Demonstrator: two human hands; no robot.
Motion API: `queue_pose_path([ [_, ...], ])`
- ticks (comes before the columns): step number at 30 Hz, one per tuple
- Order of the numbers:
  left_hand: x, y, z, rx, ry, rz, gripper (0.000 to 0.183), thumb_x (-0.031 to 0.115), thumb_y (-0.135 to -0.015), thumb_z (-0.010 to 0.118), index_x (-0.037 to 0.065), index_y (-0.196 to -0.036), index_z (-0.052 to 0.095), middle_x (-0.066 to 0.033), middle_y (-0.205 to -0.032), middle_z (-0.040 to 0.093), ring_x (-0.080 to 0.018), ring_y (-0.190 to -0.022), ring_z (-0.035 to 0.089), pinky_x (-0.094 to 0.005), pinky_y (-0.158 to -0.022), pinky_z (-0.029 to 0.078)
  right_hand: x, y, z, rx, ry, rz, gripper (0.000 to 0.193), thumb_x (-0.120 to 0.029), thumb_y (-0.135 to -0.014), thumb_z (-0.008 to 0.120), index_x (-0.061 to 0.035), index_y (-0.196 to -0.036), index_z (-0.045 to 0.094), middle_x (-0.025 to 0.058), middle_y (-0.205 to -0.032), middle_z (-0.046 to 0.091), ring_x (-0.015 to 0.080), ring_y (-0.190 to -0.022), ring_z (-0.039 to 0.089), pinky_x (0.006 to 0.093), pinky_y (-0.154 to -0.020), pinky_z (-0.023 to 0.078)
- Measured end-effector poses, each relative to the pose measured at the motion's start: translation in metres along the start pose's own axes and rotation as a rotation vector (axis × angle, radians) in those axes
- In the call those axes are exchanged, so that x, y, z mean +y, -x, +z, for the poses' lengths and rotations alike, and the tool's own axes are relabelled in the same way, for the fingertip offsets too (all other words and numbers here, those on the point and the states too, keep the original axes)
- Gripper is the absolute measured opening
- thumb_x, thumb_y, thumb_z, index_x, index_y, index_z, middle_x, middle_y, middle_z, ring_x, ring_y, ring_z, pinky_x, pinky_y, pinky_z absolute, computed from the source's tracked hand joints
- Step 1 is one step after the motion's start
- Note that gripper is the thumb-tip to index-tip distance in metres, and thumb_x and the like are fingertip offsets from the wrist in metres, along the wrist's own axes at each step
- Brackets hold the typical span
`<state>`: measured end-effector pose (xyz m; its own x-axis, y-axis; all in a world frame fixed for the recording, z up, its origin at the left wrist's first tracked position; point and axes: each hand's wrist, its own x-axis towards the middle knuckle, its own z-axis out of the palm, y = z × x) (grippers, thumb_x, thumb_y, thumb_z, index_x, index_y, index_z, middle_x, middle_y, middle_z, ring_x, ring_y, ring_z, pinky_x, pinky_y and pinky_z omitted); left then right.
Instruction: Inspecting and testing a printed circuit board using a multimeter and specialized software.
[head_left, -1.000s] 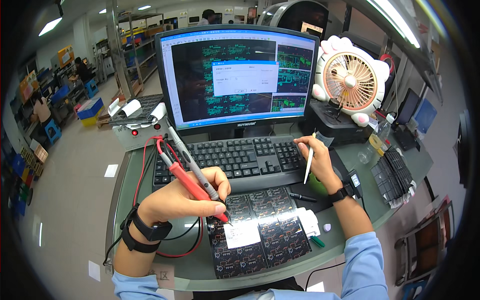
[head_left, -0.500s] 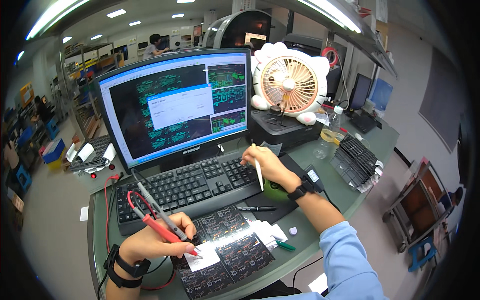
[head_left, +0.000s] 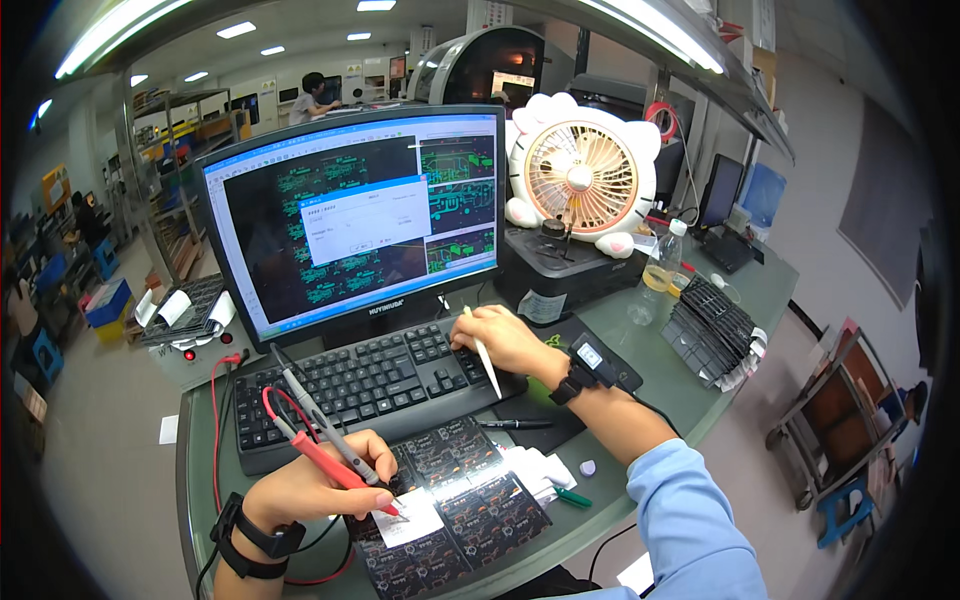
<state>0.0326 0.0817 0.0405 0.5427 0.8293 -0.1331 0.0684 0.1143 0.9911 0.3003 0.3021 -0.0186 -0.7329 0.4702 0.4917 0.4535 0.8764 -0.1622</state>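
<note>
My left hand (head_left: 322, 488) is closed round two test probes, a red probe (head_left: 322, 458) and a grey probe (head_left: 328, 422). Their tips point down at a small white paper (head_left: 418, 528), which lies on a dark circuit board panel (head_left: 492, 512) with copper-coloured marks. My right hand (head_left: 508, 342) is over the right end of the black keyboard (head_left: 365, 378), its fingertips at the number keys. A slim white stick-like tool (head_left: 487, 366) is held in that hand and slants down towards the keyboard's front edge. Whether the fingertips press a key cannot be made out.
Behind the keyboard stands a monitor (head_left: 262, 225) with a dialog box open. A white animal-shaped fan (head_left: 580, 178) sits to its right. A black pen (head_left: 515, 424), green-capped marker (head_left: 572, 497), bottle (head_left: 658, 272) and stacked black boards (head_left: 708, 332) are on the table's right half.
My right hand has shifted left over the keyboard, carrying the white tool. My left hand keeps both probes at nearly the same spot on the paper.
</note>
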Motion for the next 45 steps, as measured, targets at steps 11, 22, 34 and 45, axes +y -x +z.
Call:
queue_pose_path([
  [11, -0.006, -0.001, -0.002, -0.006, -0.018, 0.096, 0.025, 0.015, -0.08, 0.072, 0.004, -0.093, 0.054, 0.0, -0.086, 0.056, -0.0033, -0.067, 0.053, -0.0173, -0.055, 0.04, 0.014, 0.015, -0.009, 0.22, 0.095, 0.082, 0.016, -0.023, -0.09, 0.055, -0.0095, -0.082, 0.055, 0.0058, -0.073, 0.061, 0.0276, -0.078, 0.058, 0.0401, -0.079, 0.041],
  [22, 0.001, 0.0, 0.001, -0.047, -0.064, 0.055, 0.026, 0.019, -0.084, 0.071, 0.006, -0.095, 0.052, 0.0012, -0.087, 0.052, -0.002, -0.065, 0.052, -0.0175, -0.056, 0.04, -0.005, 0.017, -0.018, 0.19, 0.018, 0.167, 0.013, -0.02, -0.091, 0.055, -0.0094, -0.084, 0.054, 0.0003, -0.069, 0.063, 0.0232, -0.078, 0.061, 0.0376, -0.077, 0.041],
  [34, 0.0, 0.015, -0.01, 0.221, 0.143, 0.371, 0.014, 0.012, -0.086, 0.064, 0.005, -0.087, 0.052, -0.0045, -0.087, 0.054, -0.0096, -0.066, 0.057, -0.0242, -0.055, 0.049, -0.004, 0.055, -0.038, 0.036, -0.117, 0.29, 0.018, -0.019, -0.091, 0.055, -0.0041, -0.081, 0.057, 0.0091, -0.067, 0.066, 0.0275, -0.067, 0.065, 0.0378, -0.062, 0.048],
  [45, -0.081, 0.025, -0.057, 0.574, -0.171, 0.43, 0.036, 0.024, -0.095, 0.038, -0.002, -0.081, 0.059, -0.0133, -0.087, 0.061, -0.0238, -0.098, 0.059, -0.0362, -0.089, 0.044, -0.123, 0.014, -0.073, -0.256, -0.388, -0.089, 0.038, -0.037, -0.079, 0.072, -0.005, -0.097, 0.061, 0.0111, -0.092, 0.065, 0.0317, -0.087, 0.063, 0.04, -0.075, 0.049],
])
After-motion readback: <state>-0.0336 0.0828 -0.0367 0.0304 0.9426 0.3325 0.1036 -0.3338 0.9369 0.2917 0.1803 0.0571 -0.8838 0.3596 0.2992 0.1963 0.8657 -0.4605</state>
